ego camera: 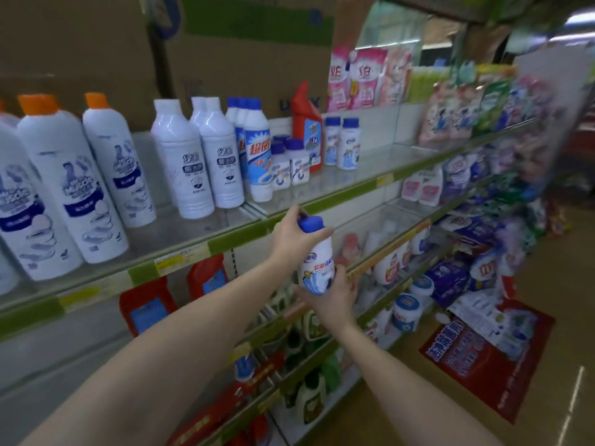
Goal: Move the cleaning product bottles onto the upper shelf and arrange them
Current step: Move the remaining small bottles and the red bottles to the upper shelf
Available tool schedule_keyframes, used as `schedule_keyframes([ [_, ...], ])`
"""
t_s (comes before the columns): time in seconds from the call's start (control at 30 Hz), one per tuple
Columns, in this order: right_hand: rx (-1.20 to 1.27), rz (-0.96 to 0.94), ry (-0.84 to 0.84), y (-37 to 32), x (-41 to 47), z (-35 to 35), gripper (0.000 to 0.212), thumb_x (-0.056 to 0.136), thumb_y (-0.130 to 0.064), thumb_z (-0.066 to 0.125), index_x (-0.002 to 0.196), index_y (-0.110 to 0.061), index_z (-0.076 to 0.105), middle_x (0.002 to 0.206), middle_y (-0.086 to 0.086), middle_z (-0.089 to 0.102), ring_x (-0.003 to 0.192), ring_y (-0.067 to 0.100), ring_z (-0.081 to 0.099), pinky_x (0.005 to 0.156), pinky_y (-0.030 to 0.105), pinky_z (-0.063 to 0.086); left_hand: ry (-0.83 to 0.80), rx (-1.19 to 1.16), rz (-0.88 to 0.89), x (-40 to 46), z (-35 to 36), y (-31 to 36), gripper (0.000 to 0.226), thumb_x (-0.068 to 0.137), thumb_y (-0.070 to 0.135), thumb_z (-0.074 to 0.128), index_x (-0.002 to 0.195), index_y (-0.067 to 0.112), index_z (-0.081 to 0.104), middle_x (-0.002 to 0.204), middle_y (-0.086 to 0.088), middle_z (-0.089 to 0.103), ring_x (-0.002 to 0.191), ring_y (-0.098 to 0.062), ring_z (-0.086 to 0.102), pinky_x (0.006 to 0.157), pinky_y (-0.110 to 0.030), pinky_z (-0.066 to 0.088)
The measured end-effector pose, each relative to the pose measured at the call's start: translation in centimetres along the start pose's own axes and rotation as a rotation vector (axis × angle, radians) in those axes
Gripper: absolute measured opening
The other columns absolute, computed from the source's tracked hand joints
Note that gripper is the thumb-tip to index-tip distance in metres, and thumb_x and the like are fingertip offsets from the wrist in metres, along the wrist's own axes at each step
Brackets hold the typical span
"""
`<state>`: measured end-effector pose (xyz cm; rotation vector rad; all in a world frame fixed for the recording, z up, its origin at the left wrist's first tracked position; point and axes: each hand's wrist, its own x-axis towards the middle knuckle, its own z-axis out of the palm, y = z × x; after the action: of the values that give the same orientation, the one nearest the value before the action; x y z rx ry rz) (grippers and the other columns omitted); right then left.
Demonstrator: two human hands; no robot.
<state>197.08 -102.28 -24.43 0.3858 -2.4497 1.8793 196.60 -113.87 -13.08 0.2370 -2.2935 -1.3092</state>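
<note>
Left fingers (317, 236) curled round the neck just beneath the blue cap; left hand (294, 239) grasping the held bottle (315, 263) from above. Right fingers (339, 272) wrapped round the lower body; right hand (331, 299) gripping the base from beneath. Small white plastic bottle, blue screw cap, blue-and-red printed label with a blue swirl. Long axis near upright, cap up and tipped slightly toward the upper shelf (338, 188). Held in the air just below and in front of that shelf's green front edge. On the upper shelf, right of the hands: two matching small bottles (341, 143). Left along it: tall white bottles (199, 156) standing upright.
</note>
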Motion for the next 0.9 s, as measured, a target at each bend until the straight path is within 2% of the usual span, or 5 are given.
schedule_keyframes([
  [0.07, 0.020, -0.036, -0.008, -1.5, 2.1, -0.8, 0.067, 0.066, -0.039, 0.093, 0.114, -0.022, 0.048, 0.107, -0.006, 0.067, 0.090, 0.001, 0.065, 0.069, 0.014, 0.053, 0.031, 0.020, 0.065, 1.7, 0.0, 1.7, 0.055, 0.067, 0.057, 0.085, 0.095, 0.022, 0.054, 0.091, 0.007, 0.064, 0.083, -0.015, 0.062, 0.074, -0.035, 0.053],
  [0.2, 0.045, -0.133, -0.029, -3.2, 7.4, -2.1, 0.055, 0.064, -0.047, 0.086, 0.103, -0.027, 0.053, 0.101, -0.003, 0.068, 0.090, 0.011, 0.069, 0.081, 0.044, 0.060, 0.089, 0.031, 0.180, 6.1, 0.4, 4.4, 0.053, 0.067, 0.057, 0.085, 0.094, 0.024, 0.053, 0.087, 0.007, 0.064, 0.079, -0.013, 0.063, 0.072, -0.038, 0.056],
  [0.6, 0.022, -0.291, 0.080, -6.2, 26.6, -7.1, 0.062, 0.056, -0.054, 0.085, 0.105, -0.027, 0.058, 0.101, -0.008, 0.069, 0.096, 0.013, 0.065, 0.084, 0.044, 0.057, 0.254, 0.042, 0.308, 20.5, 6.9, 11.0, 0.048, 0.072, 0.047, 0.086, 0.103, 0.023, 0.059, 0.093, 0.010, 0.067, 0.085, -0.007, 0.066, 0.070, -0.029, 0.058],
  [0.73, -0.211, -0.265, 0.096, -5.1, 31.8, -9.5, 0.084, 0.062, -0.060, 0.086, 0.126, -0.014, 0.056, 0.123, 0.005, 0.057, 0.119, 0.025, 0.048, 0.103, 0.038, 0.040, 0.249, 0.116, 0.289, 24.9, 10.5, 11.2, 0.050, 0.073, 0.046, 0.086, 0.107, 0.024, 0.057, 0.097, 0.009, 0.066, 0.088, -0.009, 0.066, 0.068, -0.024, 0.057],
  [0.9, -0.391, -0.217, 0.045, -3.4, 37.5, -12.4, 0.076, 0.060, -0.071, 0.080, 0.111, -0.020, 0.060, 0.114, 0.002, 0.059, 0.114, 0.025, 0.049, 0.098, 0.034, 0.037, 0.200, 0.176, 0.246, 29.1, 14.4, 11.1, 0.053, 0.071, 0.043, 0.089, 0.104, 0.021, 0.054, 0.104, 0.003, 0.063, 0.093, -0.015, 0.061, 0.074, -0.029, 0.055],
])
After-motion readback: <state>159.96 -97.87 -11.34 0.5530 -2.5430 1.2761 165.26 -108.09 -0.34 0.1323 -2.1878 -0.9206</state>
